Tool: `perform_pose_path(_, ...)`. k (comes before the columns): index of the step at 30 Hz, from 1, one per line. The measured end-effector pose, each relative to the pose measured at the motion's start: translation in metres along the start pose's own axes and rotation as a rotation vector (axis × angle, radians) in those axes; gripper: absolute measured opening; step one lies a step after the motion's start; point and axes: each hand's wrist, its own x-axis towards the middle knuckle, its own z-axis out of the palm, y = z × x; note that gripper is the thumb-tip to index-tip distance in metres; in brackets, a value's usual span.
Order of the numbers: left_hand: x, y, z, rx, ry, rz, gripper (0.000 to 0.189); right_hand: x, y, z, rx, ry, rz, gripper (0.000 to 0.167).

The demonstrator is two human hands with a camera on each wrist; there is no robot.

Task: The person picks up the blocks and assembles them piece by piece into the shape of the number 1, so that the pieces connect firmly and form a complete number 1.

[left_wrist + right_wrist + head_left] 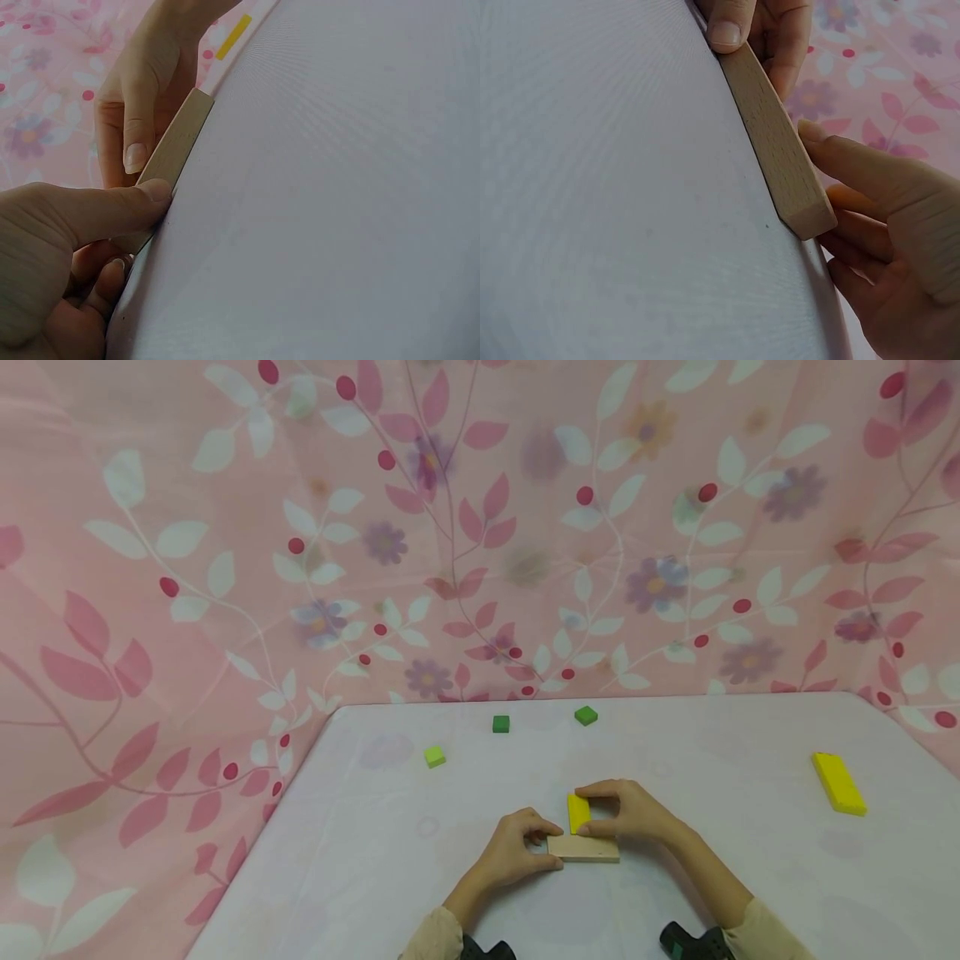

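Taking the plain wooden block (583, 849) as the clock's centre, the left hand (517, 850) is sitting at nine o'clock and grasping the block's left end, its thumb pressing on the near side and its fingers curling behind. The right hand (632, 812) is reaching in from two o'clock, pinching a small yellow block (578, 814) between thumb and fingers. That yellow piece is standing at twelve o'clock, just beside the wooden block's far edge — whether the two are touching, I cannot tell. In both wrist views the wooden block is hiding the yellow piece, while the right thumb is showing close to the wood's upper edge.

Farther out, a lime-green block (435, 757) is resting at ten o'clock, a dark green block (501, 724) at eleven, and another green block (587, 716) at twelve, its corners turned toward the viewer. A longer yellow block (839, 784) is lying well apart, between two and three o'clock. Everything is resting on a table (360, 868) wearing a pale cloth. Behind it — across the whole upper half — a pink floral curtain (480, 552) is hanging. Beige sleeves (767, 933) are covering the forearms at about seven and five o'clock.
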Motion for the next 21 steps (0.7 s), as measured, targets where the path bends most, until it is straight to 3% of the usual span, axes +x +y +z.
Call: perform_pose_path(21,0.0001,0.0012,-0.0005,0.004,-0.002,-0.013,0.033,-0.0018,0.0002,0.0021,-0.015,-0.003,-0.032,0.056)
